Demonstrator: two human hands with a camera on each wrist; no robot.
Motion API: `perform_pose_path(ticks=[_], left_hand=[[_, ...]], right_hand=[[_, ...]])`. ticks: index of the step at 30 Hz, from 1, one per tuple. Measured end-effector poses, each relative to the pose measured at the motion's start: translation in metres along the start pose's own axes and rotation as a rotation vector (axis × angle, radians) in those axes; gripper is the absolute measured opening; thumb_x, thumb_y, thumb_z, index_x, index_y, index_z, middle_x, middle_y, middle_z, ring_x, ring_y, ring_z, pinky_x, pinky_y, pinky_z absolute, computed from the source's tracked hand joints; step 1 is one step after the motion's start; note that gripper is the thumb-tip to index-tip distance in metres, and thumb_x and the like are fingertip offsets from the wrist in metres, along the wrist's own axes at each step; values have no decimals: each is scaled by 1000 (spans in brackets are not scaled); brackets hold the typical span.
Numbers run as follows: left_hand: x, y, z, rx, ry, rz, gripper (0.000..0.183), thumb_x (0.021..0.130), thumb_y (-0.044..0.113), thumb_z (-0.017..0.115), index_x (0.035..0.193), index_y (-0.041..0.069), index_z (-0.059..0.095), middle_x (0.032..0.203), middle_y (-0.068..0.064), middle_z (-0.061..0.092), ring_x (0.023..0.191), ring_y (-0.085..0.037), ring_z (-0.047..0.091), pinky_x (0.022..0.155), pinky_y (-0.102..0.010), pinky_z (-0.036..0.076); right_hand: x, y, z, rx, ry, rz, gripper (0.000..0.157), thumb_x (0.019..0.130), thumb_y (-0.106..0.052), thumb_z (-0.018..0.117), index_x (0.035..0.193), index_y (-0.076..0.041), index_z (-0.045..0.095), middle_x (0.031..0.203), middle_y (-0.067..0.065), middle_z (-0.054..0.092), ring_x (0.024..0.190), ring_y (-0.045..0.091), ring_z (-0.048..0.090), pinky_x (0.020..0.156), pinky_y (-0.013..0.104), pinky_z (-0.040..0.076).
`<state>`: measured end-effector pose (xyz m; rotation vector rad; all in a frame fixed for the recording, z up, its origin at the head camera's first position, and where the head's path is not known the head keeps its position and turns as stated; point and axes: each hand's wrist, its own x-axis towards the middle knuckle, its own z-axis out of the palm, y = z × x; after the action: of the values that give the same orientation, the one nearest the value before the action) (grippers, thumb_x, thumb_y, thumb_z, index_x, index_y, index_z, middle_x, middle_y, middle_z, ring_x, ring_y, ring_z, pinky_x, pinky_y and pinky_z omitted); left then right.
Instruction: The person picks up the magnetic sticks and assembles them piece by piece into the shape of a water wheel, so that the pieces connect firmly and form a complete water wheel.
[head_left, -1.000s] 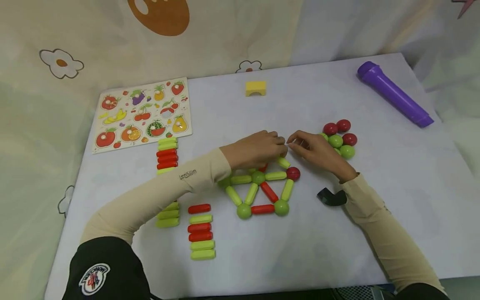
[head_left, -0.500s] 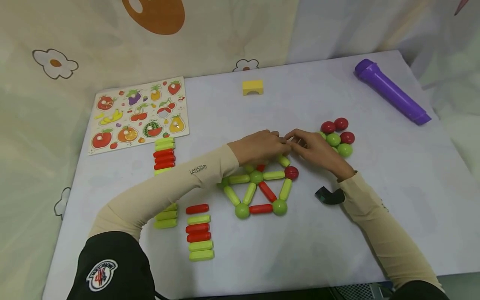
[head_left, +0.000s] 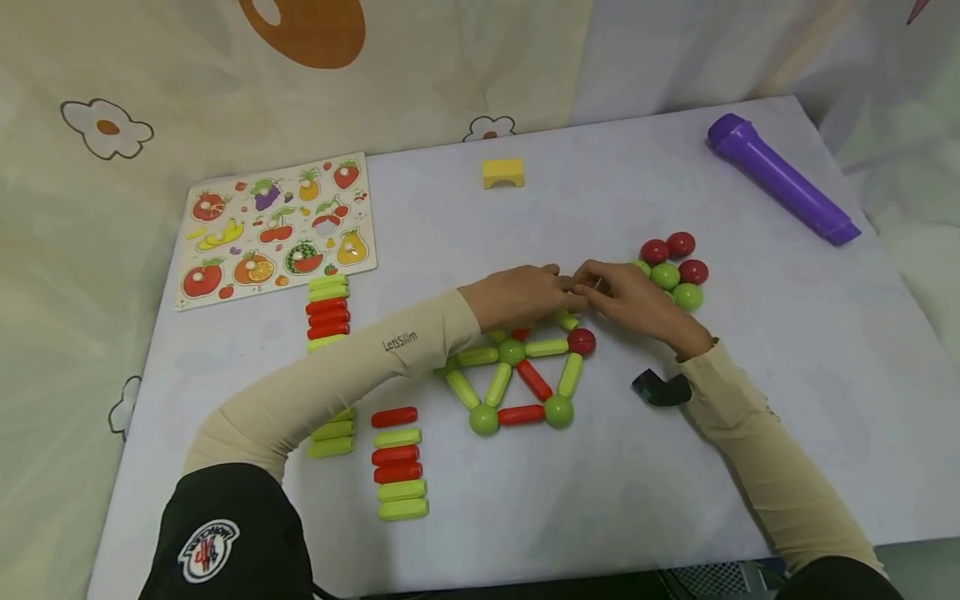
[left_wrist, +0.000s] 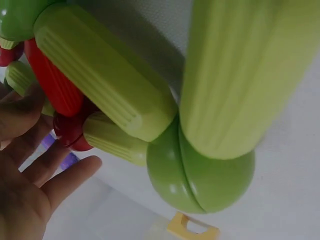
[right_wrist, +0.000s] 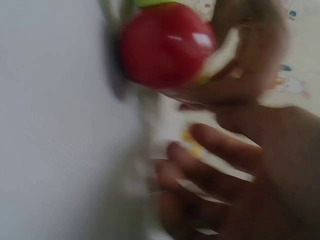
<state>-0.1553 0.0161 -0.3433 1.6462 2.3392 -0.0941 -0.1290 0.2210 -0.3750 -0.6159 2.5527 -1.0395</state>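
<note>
Yellow-green and red rods join balls into a flat frame; a green ball (head_left: 512, 352) sits inside it and a red ball (head_left: 581, 342) at its right corner. Over its far side, my left hand (head_left: 517, 296) pinches a yellow-green rod (left_wrist: 22, 80) between thumb and finger, its other fingers spread. My right hand (head_left: 630, 300) meets it there from the right, thumb and fingers bent, tips at the left fingertips. Whether the right fingers hold anything is hidden. In the blurred right wrist view, a red ball (right_wrist: 167, 45) is close to that hand.
Loose red and green balls (head_left: 678, 271) lie right of the hands. Rods (head_left: 397, 458) lie in two columns at left, partly under the left sleeve. A fruit puzzle board (head_left: 277, 229), a yellow block (head_left: 502, 173), a purple tube (head_left: 780, 179) and a black curved piece (head_left: 662, 388) are also there.
My left hand has shifted slightly right, towards my right hand, and their fingertips now meet. The head view has shifted a little; the frame and loose pieces look the same.
</note>
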Motion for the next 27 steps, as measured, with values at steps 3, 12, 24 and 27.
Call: perform_pose_path(ticks=[3, 12, 24, 27], left_hand=[[-4, -5, 1, -9, -25, -54, 42, 92, 5, 57, 131, 19, 53, 117, -3, 60, 100, -20, 54, 83, -27, 48], [-25, -27, 7, -87, -37, -273, 30, 94, 6, 53, 122, 13, 60, 110, -7, 62, 98, -23, 56, 85, -32, 49], [-48, -35, 16, -388, -14, -337, 23, 91, 16, 62, 111, 6, 67, 91, -2, 67, 81, -16, 57, 76, -30, 48], [-52, -37, 17, -438, -15, -324, 23, 92, 18, 62, 111, 6, 67, 87, -2, 65, 79, -16, 56, 74, -28, 48]], right_hand=[[-8, -7, -6, -70, -89, 4, 11, 95, -19, 59, 99, -10, 65, 80, 2, 64, 68, 15, 53, 61, 28, 45], [6, -27, 25, -143, -18, 50, 33, 93, -38, 61, 112, -11, 63, 72, 1, 57, 64, 16, 50, 58, 29, 39], [14, -28, 37, -27, 49, 9, 36, 96, -20, 58, 130, -7, 57, 108, 8, 60, 89, 22, 57, 81, 37, 48], [16, -28, 39, -20, 56, -3, 38, 97, -18, 57, 132, -6, 56, 110, 9, 58, 90, 22, 55, 80, 37, 47]])
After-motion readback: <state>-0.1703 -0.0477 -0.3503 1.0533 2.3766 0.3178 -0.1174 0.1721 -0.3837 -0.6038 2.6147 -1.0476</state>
